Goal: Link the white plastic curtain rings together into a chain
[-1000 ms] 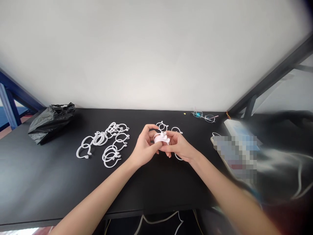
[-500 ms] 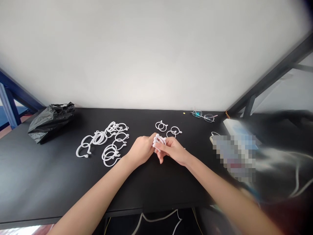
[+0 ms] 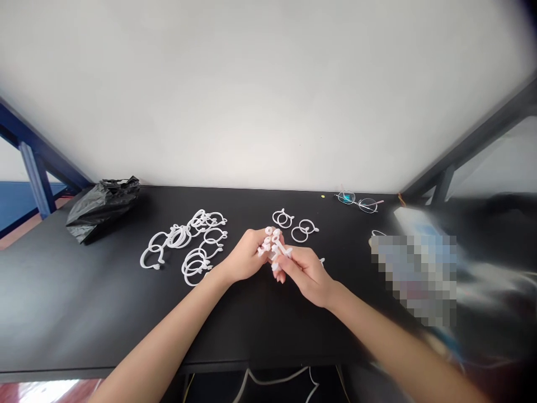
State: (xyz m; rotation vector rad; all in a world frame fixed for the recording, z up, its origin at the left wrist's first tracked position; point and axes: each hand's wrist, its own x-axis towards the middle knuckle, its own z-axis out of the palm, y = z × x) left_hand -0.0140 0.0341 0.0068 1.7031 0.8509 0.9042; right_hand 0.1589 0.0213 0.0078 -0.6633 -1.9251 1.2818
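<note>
Several white plastic curtain rings (image 3: 276, 239) are bunched between my two hands over the middle of the desk, their small eyelets pointing up. My left hand (image 3: 248, 254) wraps round the bunch from the left. From the right, my right hand (image 3: 308, 271) pinches it with thumb and fingers. The hoops of the held rings are mostly hidden by the fingers. A loose pile of curtain rings (image 3: 179, 237) lies to the left of my left hand. Beyond my right hand, a few more curtain rings (image 3: 299, 234) lie flat, with one partly hidden behind that hand.
A crumpled black plastic bag (image 3: 104, 207) sits at the back left of the black desk (image 3: 126, 319). Eyeglasses (image 3: 357, 201) rest near the wall at the back right. A white box (image 3: 413, 224) and a blurred-out item stand at the right. Cables (image 3: 277, 382) hang below the front edge.
The held curtain rings have turned so that more eyelets face up. My right hand has shifted slightly right and down. The whole view has slid a little.
</note>
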